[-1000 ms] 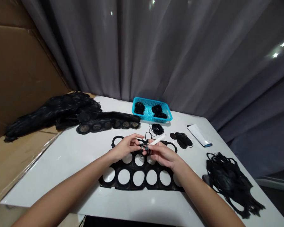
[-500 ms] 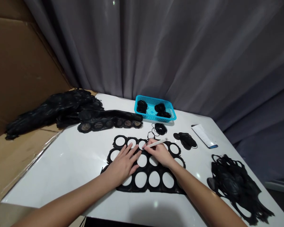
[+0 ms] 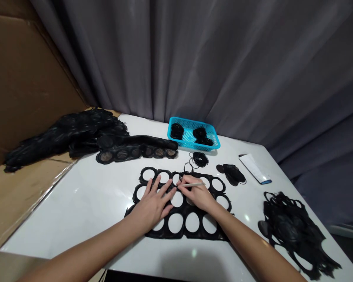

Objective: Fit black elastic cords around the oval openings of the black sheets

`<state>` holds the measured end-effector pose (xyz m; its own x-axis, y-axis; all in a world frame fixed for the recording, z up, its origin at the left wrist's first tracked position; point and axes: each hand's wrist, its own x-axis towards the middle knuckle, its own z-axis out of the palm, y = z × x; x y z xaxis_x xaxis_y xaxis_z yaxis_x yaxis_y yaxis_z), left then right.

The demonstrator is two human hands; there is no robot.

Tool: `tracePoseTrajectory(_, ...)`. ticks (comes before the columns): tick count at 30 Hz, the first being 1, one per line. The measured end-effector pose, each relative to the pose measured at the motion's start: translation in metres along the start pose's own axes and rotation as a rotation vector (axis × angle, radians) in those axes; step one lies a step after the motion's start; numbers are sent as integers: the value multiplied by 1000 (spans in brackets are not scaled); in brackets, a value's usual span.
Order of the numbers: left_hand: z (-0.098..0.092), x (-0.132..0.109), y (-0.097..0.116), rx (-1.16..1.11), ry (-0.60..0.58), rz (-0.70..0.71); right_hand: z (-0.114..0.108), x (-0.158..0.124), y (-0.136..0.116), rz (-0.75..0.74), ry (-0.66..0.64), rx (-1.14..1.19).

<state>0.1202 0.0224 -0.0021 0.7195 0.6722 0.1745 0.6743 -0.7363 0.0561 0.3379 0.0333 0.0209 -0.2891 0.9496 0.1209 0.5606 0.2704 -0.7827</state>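
Observation:
A black rubber-like sheet [image 3: 184, 224] with rows of round holes lies flat on the white table. My left hand [image 3: 153, 203] rests on its left half, fingers spread, pressing over several holes. In my right hand [image 3: 197, 192] is a slim, pale, pen-like tool [image 3: 194, 184]; fingers pinch it near its tip, at a hole in the top row. The tip itself is too small to make out. Thin black rings [image 3: 181, 177] show by my right fingertips. Just beyond the sheet's far edge sits a coil of thin black rings [image 3: 200, 159], with loose loops beside it.
Behind stands a blue basket [image 3: 188, 145] holding black ring bundles. Stacked black sheets [image 3: 67, 135] lie at left on cardboard [image 3: 47, 172]. To the right are black discs [image 3: 233, 174], a white packet [image 3: 254, 167] and a heap of black scraps [image 3: 291, 231]. A grey curtain hangs behind.
The pen-like tool has tilted lower, its back end dropping toward the sheet, and my right hand has turned slightly with it. My left hand stays in about the same place.

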Motion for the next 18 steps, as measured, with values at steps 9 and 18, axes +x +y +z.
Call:
tracePoseTrajectory(9, -1, -1, -2, -26, 9, -11, -39, 35, 15, 0, 321, -205)
tracePoseTrajectory(18, -6, -3, -8, -70, 48, -28, -45, 65, 26, 275, 304, 267)
